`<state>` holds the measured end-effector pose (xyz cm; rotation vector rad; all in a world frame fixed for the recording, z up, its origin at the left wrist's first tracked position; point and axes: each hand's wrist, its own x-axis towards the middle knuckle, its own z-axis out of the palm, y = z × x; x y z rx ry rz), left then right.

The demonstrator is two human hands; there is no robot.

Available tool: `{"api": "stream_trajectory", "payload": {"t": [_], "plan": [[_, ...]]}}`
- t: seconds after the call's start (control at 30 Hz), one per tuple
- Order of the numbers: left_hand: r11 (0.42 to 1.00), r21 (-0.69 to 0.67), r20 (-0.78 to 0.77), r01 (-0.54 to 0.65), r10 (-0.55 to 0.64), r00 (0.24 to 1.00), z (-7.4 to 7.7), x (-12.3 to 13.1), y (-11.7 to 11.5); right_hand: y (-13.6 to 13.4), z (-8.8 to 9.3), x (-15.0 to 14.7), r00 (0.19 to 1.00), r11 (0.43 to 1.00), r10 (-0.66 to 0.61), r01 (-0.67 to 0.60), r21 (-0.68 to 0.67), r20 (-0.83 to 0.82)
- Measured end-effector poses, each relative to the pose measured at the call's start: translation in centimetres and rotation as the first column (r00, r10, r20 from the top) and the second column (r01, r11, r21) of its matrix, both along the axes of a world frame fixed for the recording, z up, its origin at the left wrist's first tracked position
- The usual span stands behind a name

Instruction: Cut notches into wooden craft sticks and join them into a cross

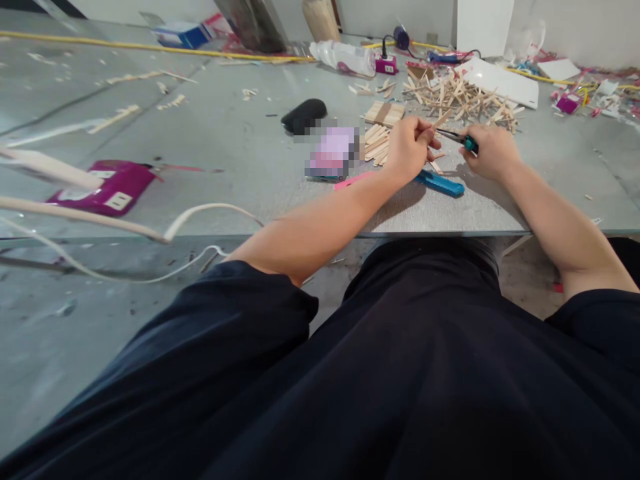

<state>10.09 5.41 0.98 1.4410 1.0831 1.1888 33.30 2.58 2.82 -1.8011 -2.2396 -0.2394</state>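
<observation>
My left hand [411, 148] is closed, pinching a flat wooden craft stick [442, 119] that points up and to the right. Wrapped round green-handled pliers [469, 143] is my right hand [494, 152]; their dark, narrow jaws reach left to the stick by my left fingertips. Whether the jaws touch the stick I cannot tell. Beneath my hands lies a blue box-cutter-like tool [440, 183]. Loose craft sticks [376, 144] are spread left of my left hand, with a banded bundle of sticks [385, 113] behind them. A big heap of short stick pieces [463, 97] lies beyond both hands.
Left of the sticks are a blurred pink-purple object [333, 152] and a black case [304, 116]. A clear plastic bottle [345, 58] lies at the back. Purple power block [105, 188] and white cable [215, 208] are at left. The table's front edge [320, 235] runs before me.
</observation>
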Motion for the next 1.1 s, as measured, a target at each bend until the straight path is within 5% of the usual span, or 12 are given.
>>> {"api": "stream_trajectory", "payload": {"t": [1.1], "plan": [[0.999, 0.037, -0.085, 0.000, 0.003, 0.996, -0.6, -0.7, 0.9, -0.4, -1.2, -1.7, 0.994, 0.996, -0.081, 0.082, 0.026, -0.069]]}}
